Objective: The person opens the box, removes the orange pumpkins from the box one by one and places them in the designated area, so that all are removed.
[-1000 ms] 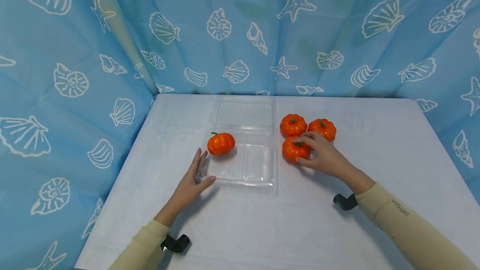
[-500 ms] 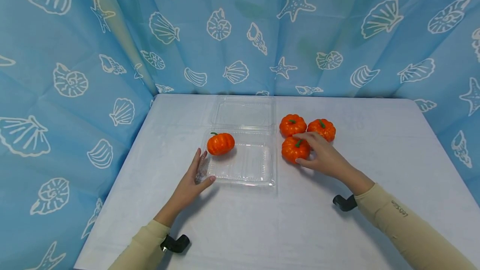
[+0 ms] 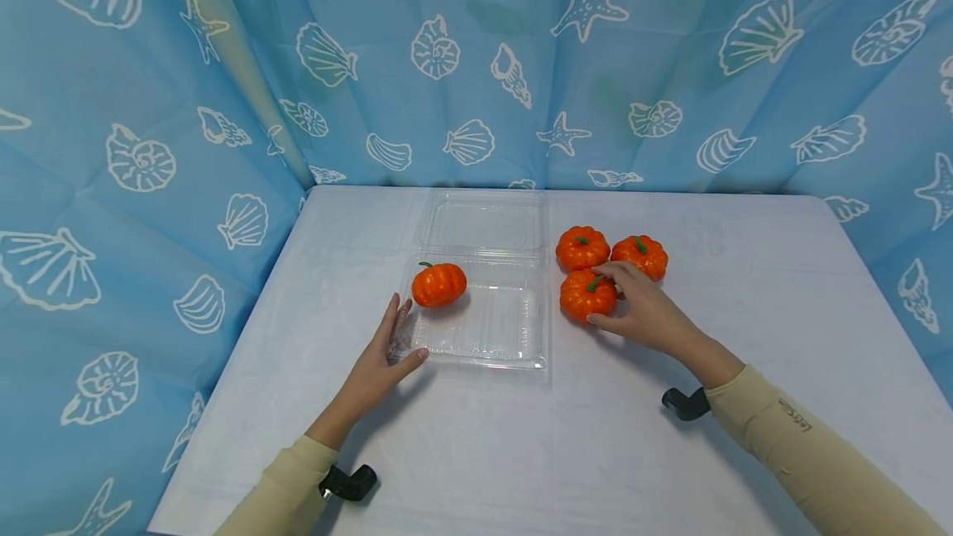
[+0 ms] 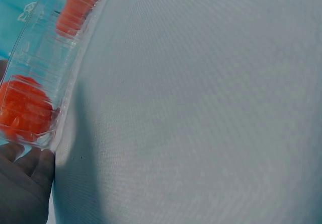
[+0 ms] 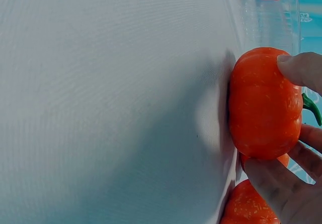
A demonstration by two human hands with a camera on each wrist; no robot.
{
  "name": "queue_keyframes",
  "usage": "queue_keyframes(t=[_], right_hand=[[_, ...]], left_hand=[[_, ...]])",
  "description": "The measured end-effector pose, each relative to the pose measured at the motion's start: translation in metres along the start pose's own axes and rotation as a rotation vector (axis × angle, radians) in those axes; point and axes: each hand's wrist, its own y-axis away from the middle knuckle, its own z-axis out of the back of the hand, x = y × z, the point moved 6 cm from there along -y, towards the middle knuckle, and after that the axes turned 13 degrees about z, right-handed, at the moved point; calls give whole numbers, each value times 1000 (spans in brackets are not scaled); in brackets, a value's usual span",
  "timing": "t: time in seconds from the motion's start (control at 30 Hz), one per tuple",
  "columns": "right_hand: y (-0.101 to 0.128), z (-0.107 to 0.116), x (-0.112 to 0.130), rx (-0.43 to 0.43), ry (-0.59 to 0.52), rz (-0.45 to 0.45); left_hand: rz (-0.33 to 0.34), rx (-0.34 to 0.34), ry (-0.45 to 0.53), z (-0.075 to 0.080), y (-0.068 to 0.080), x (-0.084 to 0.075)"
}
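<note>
An open clear plastic clamshell container (image 3: 514, 350) lies at mid-table, its lid (image 3: 484, 226) folded back. One small orange pumpkin (image 3: 439, 284) sits in its tray at the left. Three more pumpkins cluster just right of it: two at the back (image 3: 582, 247) (image 3: 639, 256) and a near pumpkin (image 3: 579, 298). My right hand (image 3: 606, 296) grips the near pumpkin (image 5: 261, 103), with the thumb on one side and the fingers (image 5: 276, 183) on the other. My left hand (image 3: 398, 337) rests with straight fingers against the container's front left corner (image 4: 50, 133).
A white cloth covers the table (image 3: 521, 453). Blue curtains with a shell print (image 3: 149, 147) close off the left, back and right sides. A black strap (image 3: 685, 402) sits on each wrist. Bare cloth lies in front of the container and at the far right.
My right fingers have slid back off the top of the near pumpkin, so its green stem now shows. The pumpkin and my left hand have stayed in place.
</note>
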Motion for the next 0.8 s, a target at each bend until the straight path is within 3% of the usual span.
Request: queue_keyframes(t=[0.8], right_hand=[[5,3,0,-14,0,-6]], left_hand=[[0,2,-9,-1,0,0]])
